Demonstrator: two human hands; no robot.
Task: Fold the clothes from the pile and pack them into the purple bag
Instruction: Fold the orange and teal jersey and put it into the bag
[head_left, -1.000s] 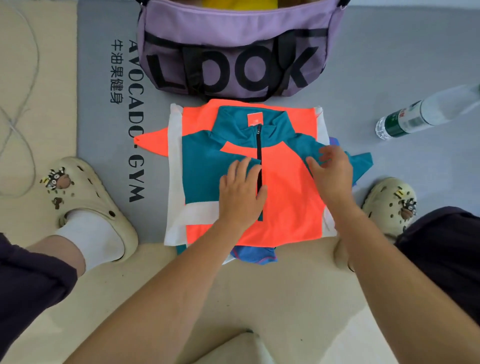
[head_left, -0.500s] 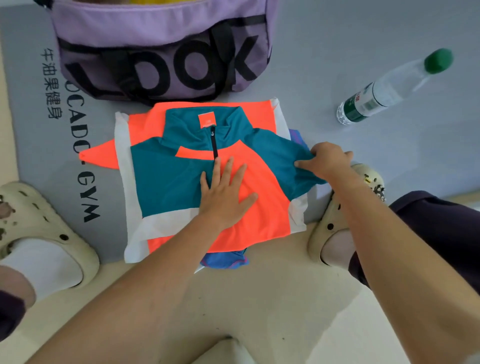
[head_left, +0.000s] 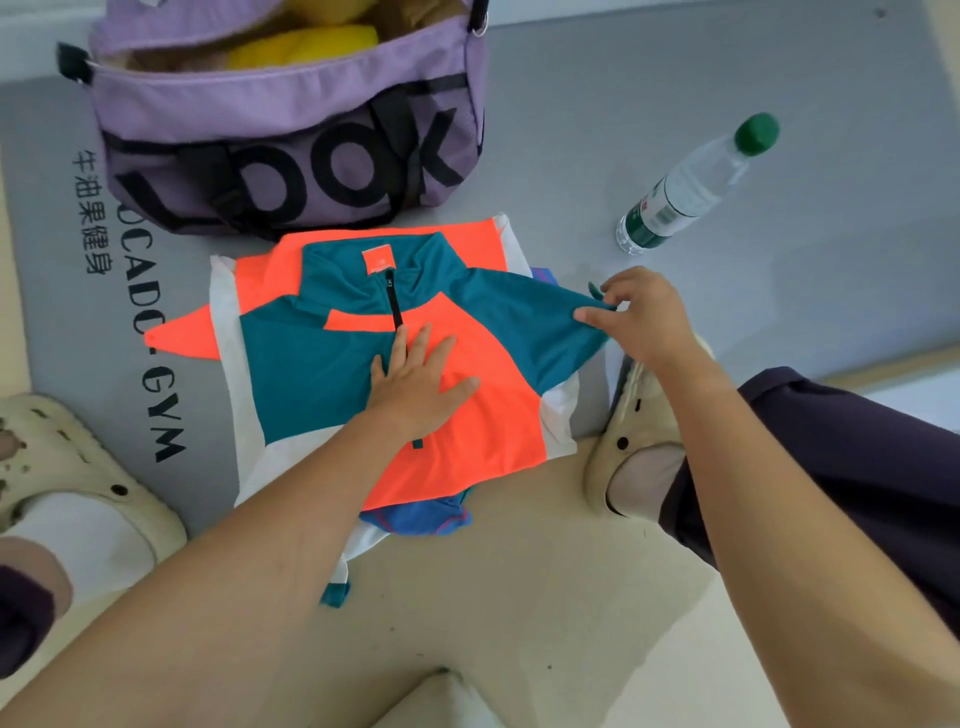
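Jersey (head_left: 332, 374) could slide or bunch if our flat, open left hand (head_left: 415, 384) eases off while our right hand (head_left: 641, 317) fingers pinch the teal sleeve (head_left: 540, 322) rightward.

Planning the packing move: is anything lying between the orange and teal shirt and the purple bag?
Nothing visible does. The shirt lies directly in front of the purple bag, whose top is open, yellow clothing already inside. The water bottle lies off to the right.
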